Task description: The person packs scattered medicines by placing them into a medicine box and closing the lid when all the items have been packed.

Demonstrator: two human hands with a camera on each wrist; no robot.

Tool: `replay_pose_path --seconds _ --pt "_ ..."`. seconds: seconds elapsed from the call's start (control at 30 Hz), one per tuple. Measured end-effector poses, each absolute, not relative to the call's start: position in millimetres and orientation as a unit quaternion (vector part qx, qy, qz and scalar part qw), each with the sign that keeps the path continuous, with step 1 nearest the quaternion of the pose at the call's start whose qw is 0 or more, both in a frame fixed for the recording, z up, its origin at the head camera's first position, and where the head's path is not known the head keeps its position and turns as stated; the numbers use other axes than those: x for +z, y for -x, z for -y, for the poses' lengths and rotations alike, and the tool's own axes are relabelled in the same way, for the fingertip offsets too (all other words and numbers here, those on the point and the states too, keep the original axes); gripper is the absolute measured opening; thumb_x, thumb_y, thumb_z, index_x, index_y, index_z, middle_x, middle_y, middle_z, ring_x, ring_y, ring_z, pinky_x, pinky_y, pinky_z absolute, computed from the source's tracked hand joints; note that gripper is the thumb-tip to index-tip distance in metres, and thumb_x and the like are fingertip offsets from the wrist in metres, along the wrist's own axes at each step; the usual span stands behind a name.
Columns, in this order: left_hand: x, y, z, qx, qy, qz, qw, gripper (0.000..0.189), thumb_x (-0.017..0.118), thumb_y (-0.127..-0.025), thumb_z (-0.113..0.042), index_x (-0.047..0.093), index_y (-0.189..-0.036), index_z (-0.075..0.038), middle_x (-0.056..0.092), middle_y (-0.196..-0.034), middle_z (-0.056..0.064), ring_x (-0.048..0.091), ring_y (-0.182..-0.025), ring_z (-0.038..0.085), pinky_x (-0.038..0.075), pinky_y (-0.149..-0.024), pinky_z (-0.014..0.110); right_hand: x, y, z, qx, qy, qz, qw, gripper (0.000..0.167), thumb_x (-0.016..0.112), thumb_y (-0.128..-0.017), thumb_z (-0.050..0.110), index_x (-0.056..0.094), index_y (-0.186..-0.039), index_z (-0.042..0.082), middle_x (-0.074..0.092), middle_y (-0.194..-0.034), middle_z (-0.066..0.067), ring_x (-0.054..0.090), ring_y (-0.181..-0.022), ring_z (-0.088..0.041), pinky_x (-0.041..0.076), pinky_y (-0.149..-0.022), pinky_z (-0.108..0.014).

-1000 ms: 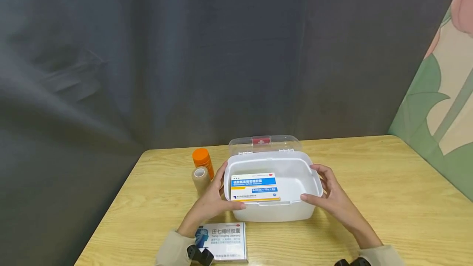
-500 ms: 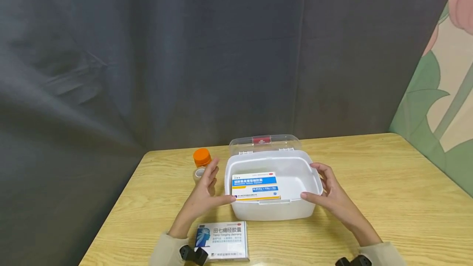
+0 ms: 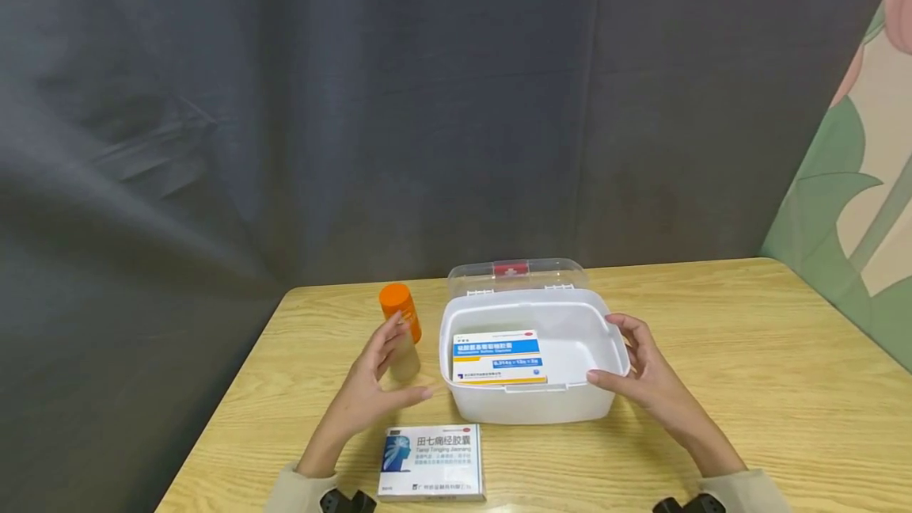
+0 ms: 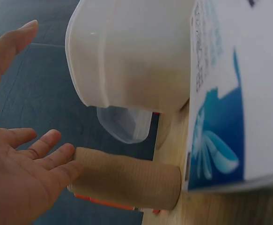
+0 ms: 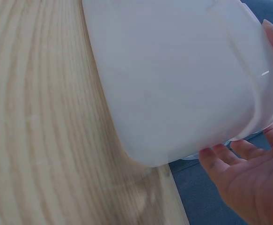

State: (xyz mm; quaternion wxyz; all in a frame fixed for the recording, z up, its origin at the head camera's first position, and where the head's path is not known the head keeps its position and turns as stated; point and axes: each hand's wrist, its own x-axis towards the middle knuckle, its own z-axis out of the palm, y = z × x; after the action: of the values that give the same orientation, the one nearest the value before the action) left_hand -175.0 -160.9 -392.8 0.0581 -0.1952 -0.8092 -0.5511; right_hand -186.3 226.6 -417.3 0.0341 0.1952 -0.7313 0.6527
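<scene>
A white plastic first-aid box stands with its clear lid tipped back. My right hand grips its right end, thumb on the front rim and fingers along the side. Inside, at the left, leans a blue-and-white medicine carton. To the left of the box, my left hand is apart from it, thumb and fingers spread. Its fingers are close to an upright tan bandage roll, and I cannot tell if they touch it. The hand partly hides the roll in the head view.
Behind the roll stands an orange bottle. A white medicine carton with a blue head picture lies flat in front of the first-aid box. All rest on a wooden table, with a dark curtain behind it.
My left hand has let go of the first-aid box's left end and moved left, to the bandage roll. The right hand has stayed on the box.
</scene>
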Motion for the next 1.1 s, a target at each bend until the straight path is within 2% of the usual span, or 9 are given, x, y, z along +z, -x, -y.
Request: replay_pose_path --seconds 0.27,0.5,0.63,0.87,1.1 --pt "-393.6 165.9 167.7 -0.554 0.203 0.803 0.078 0.087 0.085 -0.074 -0.008 0.036 -0.146 -0.006 0.036 -0.15 0.013 0.036 -0.134 0.036 0.029 -0.107 0.057 -417.4 185.9 -229.3 0.653 -0.2 0.73 0.031 0.073 0.069 -0.084 -0.005 0.023 -0.14 0.004 0.03 -0.137 -0.021 0.05 -0.111 -0.018 0.05 -0.084 -0.023" --pt "-396.7 155.9 175.2 -0.508 0.185 0.834 0.112 0.075 0.087 -0.072 -0.018 0.049 -0.135 -0.007 0.049 -0.137 0.011 0.044 -0.126 0.035 0.035 -0.104 0.056 -416.9 186.4 -227.6 0.652 -0.2 0.73 0.036 0.073 0.069 -0.084 -0.006 0.024 -0.14 0.004 0.031 -0.136 -0.02 0.05 -0.11 -0.017 0.05 -0.085 -0.022" --pt "-398.2 152.7 177.9 -0.498 0.181 0.84 0.119 0.071 0.088 -0.071 -0.017 0.052 -0.132 -0.006 0.052 -0.132 0.012 0.047 -0.124 0.032 0.037 -0.102 0.056 -416.7 186.7 -227.7 0.65 -0.2 0.732 0.038 0.073 0.069 -0.084 -0.007 0.024 -0.14 0.004 0.032 -0.136 -0.019 0.05 -0.111 -0.017 0.049 -0.085 -0.021" --pt "-402.2 150.8 180.4 -0.483 0.175 0.851 0.109 0.069 0.088 -0.071 -0.021 0.054 -0.13 -0.006 0.054 -0.129 0.011 0.049 -0.117 0.034 0.041 -0.097 0.057 -417.9 187.0 -228.7 0.653 -0.2 0.729 0.044 0.073 0.068 -0.083 -0.008 0.026 -0.141 0.007 0.032 -0.136 -0.019 0.05 -0.111 -0.017 0.049 -0.085 -0.021" --pt "-404.7 144.5 185.4 -0.472 0.149 0.866 0.068 0.075 0.089 -0.068 -0.015 0.052 -0.132 -0.008 0.055 -0.132 0.006 0.049 -0.114 0.022 0.044 -0.096 0.05 -420.2 187.1 -228.4 0.66 -0.207 0.721 0.036 0.072 0.066 -0.084 -0.009 0.025 -0.141 0.006 0.031 -0.137 -0.019 0.049 -0.111 -0.018 0.049 -0.084 -0.022"
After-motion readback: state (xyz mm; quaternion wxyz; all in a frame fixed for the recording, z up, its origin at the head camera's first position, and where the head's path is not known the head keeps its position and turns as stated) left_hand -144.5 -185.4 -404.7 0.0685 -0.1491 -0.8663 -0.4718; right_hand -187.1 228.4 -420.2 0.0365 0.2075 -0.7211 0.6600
